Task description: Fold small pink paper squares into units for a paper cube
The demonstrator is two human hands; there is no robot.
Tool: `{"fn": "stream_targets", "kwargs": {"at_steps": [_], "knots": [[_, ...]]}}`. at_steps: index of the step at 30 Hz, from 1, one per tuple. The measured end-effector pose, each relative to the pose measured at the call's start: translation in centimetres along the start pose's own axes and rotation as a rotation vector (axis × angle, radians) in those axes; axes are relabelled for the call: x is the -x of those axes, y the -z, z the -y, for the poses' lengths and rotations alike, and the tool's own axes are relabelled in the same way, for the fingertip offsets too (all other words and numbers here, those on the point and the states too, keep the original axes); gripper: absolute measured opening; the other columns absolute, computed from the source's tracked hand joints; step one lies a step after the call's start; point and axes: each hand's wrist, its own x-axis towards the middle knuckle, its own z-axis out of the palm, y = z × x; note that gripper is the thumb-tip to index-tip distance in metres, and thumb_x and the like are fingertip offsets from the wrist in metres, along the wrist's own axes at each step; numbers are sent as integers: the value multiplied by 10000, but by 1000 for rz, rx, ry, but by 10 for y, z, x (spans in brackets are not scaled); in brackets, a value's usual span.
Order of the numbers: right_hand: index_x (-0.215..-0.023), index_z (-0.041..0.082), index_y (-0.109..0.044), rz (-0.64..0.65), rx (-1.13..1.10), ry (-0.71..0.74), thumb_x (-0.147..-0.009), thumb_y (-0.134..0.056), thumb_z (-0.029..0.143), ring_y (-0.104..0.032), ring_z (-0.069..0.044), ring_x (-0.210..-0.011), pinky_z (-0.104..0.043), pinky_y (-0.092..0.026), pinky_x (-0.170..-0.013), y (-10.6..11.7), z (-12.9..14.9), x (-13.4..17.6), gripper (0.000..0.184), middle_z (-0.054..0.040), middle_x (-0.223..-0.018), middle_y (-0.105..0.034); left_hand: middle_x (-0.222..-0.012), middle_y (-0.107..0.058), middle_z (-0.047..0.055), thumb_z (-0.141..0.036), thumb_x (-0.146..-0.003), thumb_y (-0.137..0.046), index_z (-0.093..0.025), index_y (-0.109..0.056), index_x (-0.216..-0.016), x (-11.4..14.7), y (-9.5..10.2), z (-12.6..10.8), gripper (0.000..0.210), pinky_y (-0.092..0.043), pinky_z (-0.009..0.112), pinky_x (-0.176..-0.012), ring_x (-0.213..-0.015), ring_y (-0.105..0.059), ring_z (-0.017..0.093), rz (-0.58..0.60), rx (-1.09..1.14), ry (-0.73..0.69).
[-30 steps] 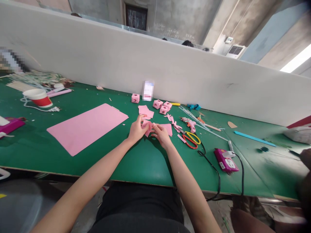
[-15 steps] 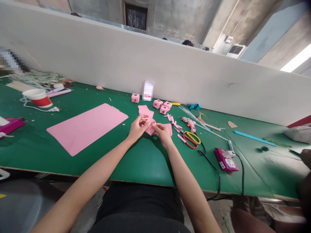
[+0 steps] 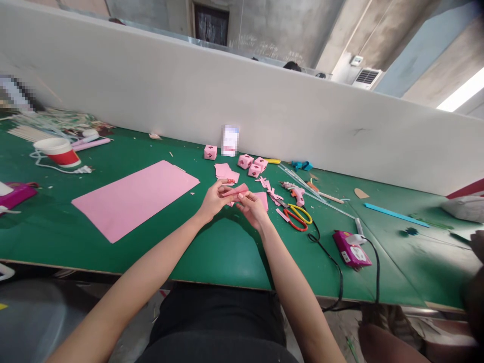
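A small piece of pink paper (image 3: 235, 191) is held above the green table between both hands, tilted so that it looks like a narrow folded strip. My left hand (image 3: 214, 200) is closed on its left end, and my right hand (image 3: 251, 207) pinches its right end. Just beyond the fingers lie pink paper squares (image 3: 222, 170). Several pink paper cubes with dark diamond-shaped holes, one of them a cube (image 3: 210, 153) on its own, stand near the partition. Thin pink paper scraps (image 3: 270, 190) are scattered right of my right hand.
Red-and-yellow scissors (image 3: 298, 217) and a pink glue gun (image 3: 295, 192) lie to the right, with a magenta power strip (image 3: 352, 249) and black cord. A large pink sheet (image 3: 136, 201) lies left. A paper cup (image 3: 58, 153) stands far left. A phone (image 3: 230, 140) leans against the partition (image 3: 170, 96).
The pink paper has tilted from showing a broad face to showing a narrow, folded-looking edge. My fingers have shifted slightly on it; things on the table have stayed put.
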Motion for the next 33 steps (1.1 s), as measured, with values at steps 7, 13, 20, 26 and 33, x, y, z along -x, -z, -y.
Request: {"fn": "stream_targets", "kwargs": {"at_steps": [7,13,20,26,33], "knots": [[-654,210,-637,36,-8,-17,-571,-962,370,-643,-112,-709,-257,-532,-754,0,-2,-1,371,38,-724,-687,-891,-731,31,-357,-648,-867,-171,-580,-1188,-1,2,0,640,-575,312,-695,-796,-703,202,-12,-10,0],[-692,207,-619,45,50,11,-571,-956,352,-676,-128,-761,-282,-559,-800,-2,-3,0,387,35,-789,-689,-1059,-714,78,-328,-647,-835,-158,-605,-1156,-2,1,1,583,-571,305,-687,-832,-694,203,-59,-52,-2],[-790,183,-728,-44,179,19,-553,-937,484,-632,-117,-680,-285,-574,-720,0,0,-1,436,7,-758,-672,-1031,-727,62,-309,-620,-829,-163,-633,-1108,-6,4,6,546,-541,277,-711,-824,-692,186,-135,-36,-3],[-773,171,-748,-93,181,42,-556,-929,513,-611,-116,-656,-278,-560,-710,2,1,-3,444,-3,-717,-661,-784,-729,26,-365,-647,-811,-158,-606,-1111,-8,6,4,548,-528,266,-597,-619,-651,156,-162,68,92],[-778,179,-763,-79,201,65,-558,-923,533,-619,-126,-676,-280,-543,-712,4,-2,-4,446,-18,-745,-691,-762,-732,24,-346,-629,-805,-160,-606,-1081,-6,4,2,528,-524,257,-582,-632,-662,168,-143,47,67]]}}
